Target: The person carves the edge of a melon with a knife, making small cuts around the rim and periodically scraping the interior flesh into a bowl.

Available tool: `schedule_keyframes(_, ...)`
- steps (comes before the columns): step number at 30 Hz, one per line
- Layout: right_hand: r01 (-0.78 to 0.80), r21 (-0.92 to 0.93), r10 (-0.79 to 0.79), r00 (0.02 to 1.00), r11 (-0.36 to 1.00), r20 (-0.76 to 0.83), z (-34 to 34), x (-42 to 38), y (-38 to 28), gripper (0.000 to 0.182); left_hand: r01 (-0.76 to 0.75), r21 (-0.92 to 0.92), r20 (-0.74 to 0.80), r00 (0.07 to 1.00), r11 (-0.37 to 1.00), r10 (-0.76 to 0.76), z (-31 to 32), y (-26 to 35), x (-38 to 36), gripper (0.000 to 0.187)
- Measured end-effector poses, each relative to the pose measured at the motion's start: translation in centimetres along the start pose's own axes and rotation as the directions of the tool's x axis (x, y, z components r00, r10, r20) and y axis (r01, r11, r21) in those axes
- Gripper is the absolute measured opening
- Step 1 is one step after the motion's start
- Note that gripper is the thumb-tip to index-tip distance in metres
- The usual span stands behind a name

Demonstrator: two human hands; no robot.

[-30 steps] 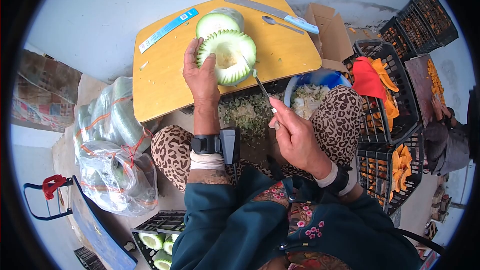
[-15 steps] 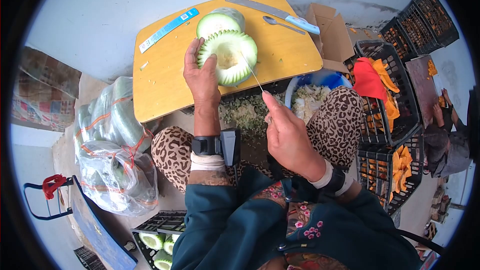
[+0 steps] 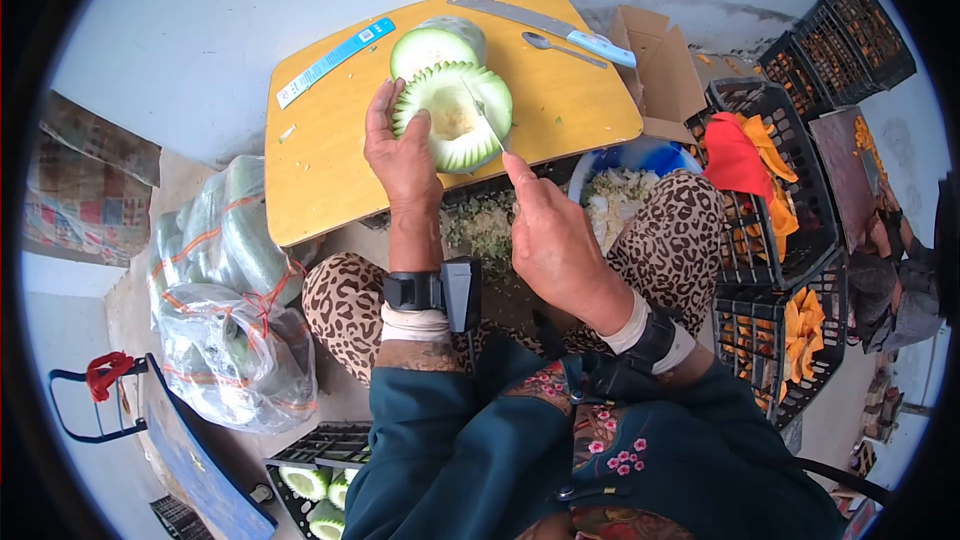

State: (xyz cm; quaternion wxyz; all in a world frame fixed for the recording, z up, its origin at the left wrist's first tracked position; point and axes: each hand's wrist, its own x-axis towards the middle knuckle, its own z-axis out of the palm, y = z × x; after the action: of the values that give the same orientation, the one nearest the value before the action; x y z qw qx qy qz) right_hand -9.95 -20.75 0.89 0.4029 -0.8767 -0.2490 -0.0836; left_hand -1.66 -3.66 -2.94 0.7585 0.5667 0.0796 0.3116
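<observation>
A hollowed winter melon piece (image 3: pixel 492 98) rests at the near edge of the yellow table (image 3: pixel 325 165), its pale inside facing up and zigzag teeth cut along the left and lower rim. My left hand (image 3: pixel 405 155) grips its left side, with the thumb over the rim. In my right hand (image 3: pixel 562 248) is a thin knife (image 3: pixel 487 121), its handle hidden by my fingers; the narrow blade reaches across the melon's right side into the hollow. Behind stands another cut winter melon (image 3: pixel 428 50) with a flat white face.
A blue-handled large knife (image 3: pixel 540 18), a spoon (image 3: pixel 560 47) and a blue ruler-like strip (image 3: pixel 335 62) lie on the table. Scraps fill a blue basin (image 3: pixel 640 158). Bagged melons (image 3: pixel 235 290) stand left, black crates (image 3: pixel 770 270) right. Another person (image 3: pixel 890 285) sits far right.
My right hand has moved left and slightly up, and the knife blade now reaches further over the melon. My left hand keeps its grip in place.
</observation>
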Motion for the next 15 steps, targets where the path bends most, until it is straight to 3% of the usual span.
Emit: schedule_keyframes(15, -0.064, 0.082, 0.055, 0.992, 0.995, 0.11, -2.0, -3.8, 0.0, 0.056, 0.023, -0.016, -0.023, 0.999, 1.0, -0.023, 0.2, 0.0, 0.2, 0.055)
